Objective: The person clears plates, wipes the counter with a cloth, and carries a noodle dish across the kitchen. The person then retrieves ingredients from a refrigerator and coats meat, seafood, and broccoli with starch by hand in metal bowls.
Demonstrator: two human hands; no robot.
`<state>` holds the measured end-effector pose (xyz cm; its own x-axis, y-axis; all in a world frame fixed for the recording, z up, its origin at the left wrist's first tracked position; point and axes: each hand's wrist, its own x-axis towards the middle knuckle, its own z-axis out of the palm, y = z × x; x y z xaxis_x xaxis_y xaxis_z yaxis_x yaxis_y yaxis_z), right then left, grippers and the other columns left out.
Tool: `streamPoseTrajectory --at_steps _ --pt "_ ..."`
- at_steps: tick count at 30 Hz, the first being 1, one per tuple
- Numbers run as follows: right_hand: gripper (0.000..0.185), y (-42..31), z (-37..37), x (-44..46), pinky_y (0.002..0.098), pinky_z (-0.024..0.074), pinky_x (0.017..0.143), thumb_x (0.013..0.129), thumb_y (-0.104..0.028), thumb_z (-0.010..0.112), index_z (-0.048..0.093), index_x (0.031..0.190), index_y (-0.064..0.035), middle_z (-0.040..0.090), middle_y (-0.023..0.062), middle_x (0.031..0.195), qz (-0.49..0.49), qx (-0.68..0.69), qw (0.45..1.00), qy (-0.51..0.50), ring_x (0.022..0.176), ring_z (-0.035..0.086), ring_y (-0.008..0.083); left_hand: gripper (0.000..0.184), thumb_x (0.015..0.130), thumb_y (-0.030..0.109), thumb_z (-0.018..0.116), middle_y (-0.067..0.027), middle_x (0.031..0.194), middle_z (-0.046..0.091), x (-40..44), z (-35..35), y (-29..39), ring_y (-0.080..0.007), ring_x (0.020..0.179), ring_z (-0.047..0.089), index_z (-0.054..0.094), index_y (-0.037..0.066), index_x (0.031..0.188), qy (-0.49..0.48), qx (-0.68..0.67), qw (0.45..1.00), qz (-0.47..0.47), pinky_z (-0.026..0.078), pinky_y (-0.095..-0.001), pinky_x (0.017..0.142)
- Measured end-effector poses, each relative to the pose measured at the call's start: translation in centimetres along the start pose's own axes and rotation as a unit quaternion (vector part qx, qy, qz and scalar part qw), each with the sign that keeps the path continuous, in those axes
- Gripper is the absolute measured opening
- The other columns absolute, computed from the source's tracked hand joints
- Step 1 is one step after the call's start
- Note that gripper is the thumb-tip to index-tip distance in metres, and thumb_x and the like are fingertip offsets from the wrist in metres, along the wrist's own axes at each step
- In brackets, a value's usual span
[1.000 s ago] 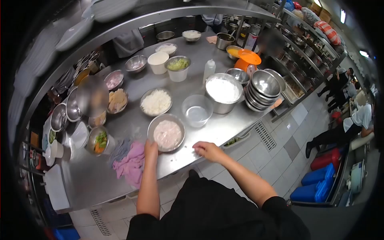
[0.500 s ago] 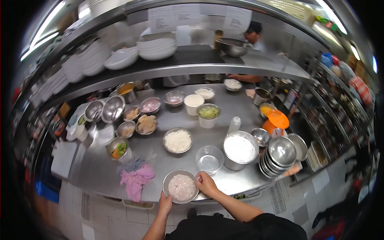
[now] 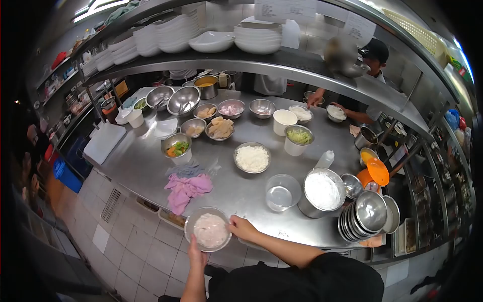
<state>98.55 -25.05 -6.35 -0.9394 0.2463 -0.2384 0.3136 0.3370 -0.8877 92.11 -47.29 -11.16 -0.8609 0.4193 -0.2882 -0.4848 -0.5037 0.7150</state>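
A metal bowl [image 3: 210, 229] with a pale pink, paste-like mixture is held in front of the steel table's near edge, over the floor. My left hand [image 3: 196, 252] grips its lower rim, and my right hand [image 3: 242, 228] grips the rim on the right side. Just beyond the bowl, a crumpled pink cloth [image 3: 187, 191] lies on the table. A bowl of white shreds [image 3: 252, 158] stands farther back. To the right are a clear container [image 3: 283, 193] and a metal pot of white powder [image 3: 323, 191].
Stacked metal bowls [image 3: 359, 216] and an orange container [image 3: 376, 172] stand at the right. Bowls of ingredients line the back and left, near a white board [image 3: 104, 143]. An overhead shelf [image 3: 201, 63] carries white dishes. Across the table, a person's hands are near a bowl [image 3: 336, 113].
My right hand has taken hold of the bowl's rim. Both hands have lifted the bowl off the table and brought it past the near edge. The view has turned left.
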Motion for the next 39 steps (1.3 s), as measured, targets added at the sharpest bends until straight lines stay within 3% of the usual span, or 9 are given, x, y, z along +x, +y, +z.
streamPoseTrajectory --at_steps 4,8,15,23,26,29,32,34,39 --pt "0.048 -6.8 4.3 4.5 0.0411 0.0468 0.089 0.079 -0.023 0.072 0.055 0.118 -0.0018 0.055 0.0189 0.122 -0.296 -0.16 0.934 0.117 0.111 0.054 0.0342 0.059 0.099 0.042 0.051 -0.0184 0.134 0.053 1.3 -3.7 5.9 -0.0302 0.12 0.056 0.043 -0.003 0.137 0.046 -0.008 0.997 0.064 0.047 -0.0421 0.1" --pt "0.074 -13.4 11.6 10.4 0.0423 0.0385 0.106 0.071 -0.018 0.077 0.044 0.136 -0.0025 0.045 0.0224 0.136 -0.41 -0.286 0.866 -0.036 0.13 0.043 0.0394 0.06 0.099 0.043 0.052 -0.0178 0.134 0.053 4.9 -8.2 12.2 -0.0295 0.12 0.056 0.043 -0.003 0.136 0.059 0.038 0.994 0.08 0.047 -0.0416 0.099" --pt "0.072 -22.7 23.5 19.6 0.0447 0.0407 0.1 0.066 -0.013 0.073 0.045 0.132 -0.0045 0.044 0.0212 0.136 -0.282 -0.365 0.878 -0.129 0.123 0.047 0.0386 0.062 0.097 0.044 0.053 -0.0173 0.135 0.052 8.9 -12.7 23.7 -0.0289 0.123 0.053 0.043 -0.003 0.137 0.055 0.066 0.99 0.111 0.044 -0.0416 0.102" --pt "0.026 -28.6 32.1 31.2 0.0447 0.0517 0.081 0.067 -0.019 0.072 0.071 0.091 -0.0088 0.07 0.0151 0.095 -0.297 -0.384 0.864 -0.131 0.093 0.067 0.0328 0.064 0.098 0.044 0.052 -0.0178 0.142 0.044 15.2 -19.9 31.8 -0.0296 0.128 0.048 0.038 -0.002 0.14 0.042 0.034 0.995 0.085 0.042 -0.0441 0.104" --pt "0.033 -32.7 34.5 35.2 0.0454 0.0519 0.083 0.068 -0.023 0.074 0.07 0.099 -0.0115 0.069 0.0149 0.103 -0.226 -0.457 0.838 -0.192 0.098 0.067 0.0322 0.061 0.1 0.044 0.049 -0.017 0.14 0.047 18.0 -21.8 36.7 -0.0286 0.127 0.05 0.039 -0.002 0.14 0.078 0.025 0.992 0.1 0.043 -0.0435 0.104" --pt "0.046 -33.1 38.5 38.9 0.044 0.0517 0.087 0.07 -0.03 0.074 0.066 0.113 -0.0134 0.068 0.016 0.109 -0.36 -0.396 0.838 -0.108 0.1 0.066 0.0317 0.051 0.1 0.043 0.048 -0.0116 0.124 0.06 23.3 -25.8 40.6 -0.0218 0.111 0.06 0.051 0.002 0.129 0.105 0.065 0.98 0.159 0.047 -0.0382 0.098" --pt "0.064 -34.8 43.6 46.2 0.044 0.0513 0.088 0.07 -0.025 0.077 0.055 0.129 -0.0193 0.061 0.0189 0.119 -0.285 -0.377 0.867 -0.161 0.102 0.064 0.0362 0.058 0.1 0.049 0.045 -0.0117 0.126 0.059 28.5 -31.0 44.3 -0.0216 0.117 0.057 0.049 0.0 0.131 0.112 0.133 0.971 0.163 0.043 -0.0355 0.102" --pt "0.045 -35.5 48.1 52.3 0.0455 0.0496 0.089 0.075 -0.012 0.069 0.059 0.119 -0.0144 0.059 0.0218 0.118 -0.219 -0.307 0.91 -0.173 0.104 0.061 0.0389 0.064 0.098 0.053 0.047 -0.0135 0.125 0.058 32.2 -34.3 46.7 -0.0236 0.116 0.057 0.044 0.001 0.136 0.202 0.129 0.961 0.138 0.05 -0.0391 0.092" --pt "0.041 -43.9 59.8 65.2 0.0444 0.0474 0.091 0.075 -0.006 0.066 0.06 0.115 -0.0103 0.059 0.0223 0.116 -0.324 -0.294 0.865 -0.244 0.106 0.06 0.0376 0.067 0.098 0.054 0.045 -0.0153 0.129 0.056 38.5 -44.9 58.1 -0.0273 0.114 0.059 0.033 0.008 0.144 0.28 0.145 0.947 0.067 0.055 -0.0461 0.081"
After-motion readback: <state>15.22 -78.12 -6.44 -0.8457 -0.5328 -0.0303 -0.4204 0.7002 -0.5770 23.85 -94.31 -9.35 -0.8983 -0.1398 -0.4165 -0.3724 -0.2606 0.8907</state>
